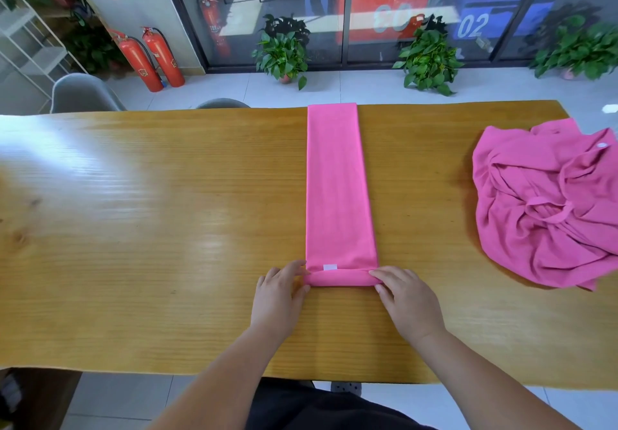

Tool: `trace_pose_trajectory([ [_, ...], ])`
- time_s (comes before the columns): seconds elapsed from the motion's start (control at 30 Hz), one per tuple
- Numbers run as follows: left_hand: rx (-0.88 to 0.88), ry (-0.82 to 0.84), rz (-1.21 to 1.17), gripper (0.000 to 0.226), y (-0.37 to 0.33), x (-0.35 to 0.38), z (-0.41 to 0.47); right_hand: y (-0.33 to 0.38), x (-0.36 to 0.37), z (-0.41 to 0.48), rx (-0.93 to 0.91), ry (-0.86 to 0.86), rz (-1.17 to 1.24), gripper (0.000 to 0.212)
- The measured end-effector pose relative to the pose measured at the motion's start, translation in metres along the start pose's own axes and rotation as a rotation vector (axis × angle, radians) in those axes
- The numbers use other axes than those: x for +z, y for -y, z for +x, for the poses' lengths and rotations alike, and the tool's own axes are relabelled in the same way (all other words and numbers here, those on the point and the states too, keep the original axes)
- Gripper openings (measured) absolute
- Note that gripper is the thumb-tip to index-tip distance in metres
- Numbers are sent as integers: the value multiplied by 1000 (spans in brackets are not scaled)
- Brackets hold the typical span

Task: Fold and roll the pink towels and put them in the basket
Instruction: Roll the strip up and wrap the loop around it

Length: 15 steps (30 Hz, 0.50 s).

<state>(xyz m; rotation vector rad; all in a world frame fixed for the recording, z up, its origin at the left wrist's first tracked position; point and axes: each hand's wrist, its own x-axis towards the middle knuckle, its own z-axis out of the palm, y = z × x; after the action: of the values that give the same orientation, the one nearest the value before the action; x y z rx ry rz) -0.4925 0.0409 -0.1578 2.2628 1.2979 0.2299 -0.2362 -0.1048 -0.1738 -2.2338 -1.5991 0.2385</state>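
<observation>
Two bare hands work at a long, glossy wooden table (167, 229), its honey-coloured grain running left to right under window glare. On the right of the tabletop lies a loose heap of pink towels (541, 209), soft and heavily creased, spilling toward the table's right end. At centre, one folded towel (337, 189) lies flat as a smooth, narrow strip that runs from the far edge toward the person. Its near end is turned over into a tight, low roll (341, 278) lying crosswise. The left hand (279, 299) pinches the roll's left end, fingers curled over the top and thumb at the near side. The right hand (406, 299) holds the right end the same way, fingertips pressed on the cloth. A small white rectangular label (330, 267) sits on the strip just beyond the roll.
</observation>
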Motion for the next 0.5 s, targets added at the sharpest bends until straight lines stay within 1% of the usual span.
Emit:
trace_pose_trajectory([
  [0.13, -165, 22, -270, 40, -1, 1, 3, 11, -12, 7, 170, 74, 160, 28],
  [0.2, -217, 43, -352, 38, -2, -1, 4, 12, -15, 8, 274, 90, 250, 29],
  [0.27, -254, 59, -399, 34, -5, -4, 4, 9, -15, 8, 324, 100, 308, 29],
  [0.4, -297, 70, -422, 28, -5, -3, 7, 10, -15, 11, 377, 85, 362, 20],
  [0.5, -259, 22, -296, 24, -6, 0, 16, 15, -19, 19, 384, 60, 255, 17],
])
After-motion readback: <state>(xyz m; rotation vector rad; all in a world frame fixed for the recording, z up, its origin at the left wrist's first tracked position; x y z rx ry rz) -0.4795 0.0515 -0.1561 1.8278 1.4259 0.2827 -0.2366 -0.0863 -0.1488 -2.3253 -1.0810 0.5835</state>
